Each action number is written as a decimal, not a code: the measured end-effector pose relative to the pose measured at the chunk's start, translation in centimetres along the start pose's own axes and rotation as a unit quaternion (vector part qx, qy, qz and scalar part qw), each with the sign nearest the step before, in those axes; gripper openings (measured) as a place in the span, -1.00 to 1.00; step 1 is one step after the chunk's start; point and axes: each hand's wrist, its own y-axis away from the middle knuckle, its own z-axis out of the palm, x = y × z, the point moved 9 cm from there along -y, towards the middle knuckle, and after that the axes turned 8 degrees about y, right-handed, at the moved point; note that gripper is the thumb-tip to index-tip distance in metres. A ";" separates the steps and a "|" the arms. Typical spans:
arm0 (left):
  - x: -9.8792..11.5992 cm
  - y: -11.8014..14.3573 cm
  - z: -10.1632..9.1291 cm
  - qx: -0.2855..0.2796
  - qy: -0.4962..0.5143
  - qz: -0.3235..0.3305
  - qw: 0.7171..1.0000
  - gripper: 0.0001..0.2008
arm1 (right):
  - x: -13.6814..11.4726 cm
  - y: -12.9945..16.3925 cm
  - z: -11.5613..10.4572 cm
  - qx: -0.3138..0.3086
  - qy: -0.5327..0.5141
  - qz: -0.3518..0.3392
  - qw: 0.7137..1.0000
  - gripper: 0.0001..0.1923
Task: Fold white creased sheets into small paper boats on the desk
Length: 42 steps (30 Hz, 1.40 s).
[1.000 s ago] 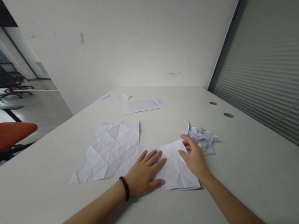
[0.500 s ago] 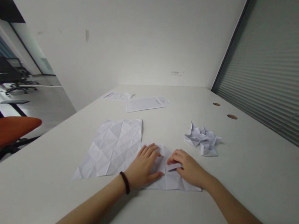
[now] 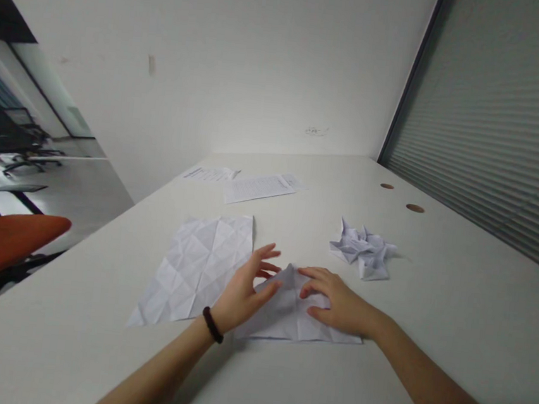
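A creased white paper sheet (image 3: pixel 287 315) lies on the white table (image 3: pixel 309 384) in front of me, partly folded, with a raised flap in the middle. My left hand (image 3: pixel 244 292), a black band on its wrist, lifts that flap from the left with fingers spread. My right hand (image 3: pixel 339 301) presses down on the sheet's right part, fingers curled against the fold. A second creased sheet (image 3: pixel 196 268) lies flat just left of my left hand.
A crumpled folded paper shape (image 3: pixel 364 249) sits beyond my right hand. Printed pages (image 3: pixel 259 187) lie farther back near the wall. Two round cable holes (image 3: pixel 414 208) are at the right. An orange chair (image 3: pixel 3 246) stands off the table's left edge.
My right hand came back from the far corner of the sheet to its middle, folding the paper over. My left hand rose from lying flat and now lifts a flap.
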 end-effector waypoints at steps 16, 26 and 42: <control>-0.6 2.3 5.3 -0.302 -0.268 0.049 0.914 -0.39 | 0.0 1.1 -0.1 -0.059 0.033 -0.017 0.998 -0.28; 0.6 0.3 1.8 -0.170 -0.302 0.032 0.937 -0.78 | 1.1 0.2 -2.3 0.003 -0.002 -0.005 1.000 -0.77; -2.9 0.2 2.2 -0.116 -0.231 -0.024 0.966 -0.44 | 3.5 -0.4 -0.5 0.070 0.010 0.060 0.996 -0.50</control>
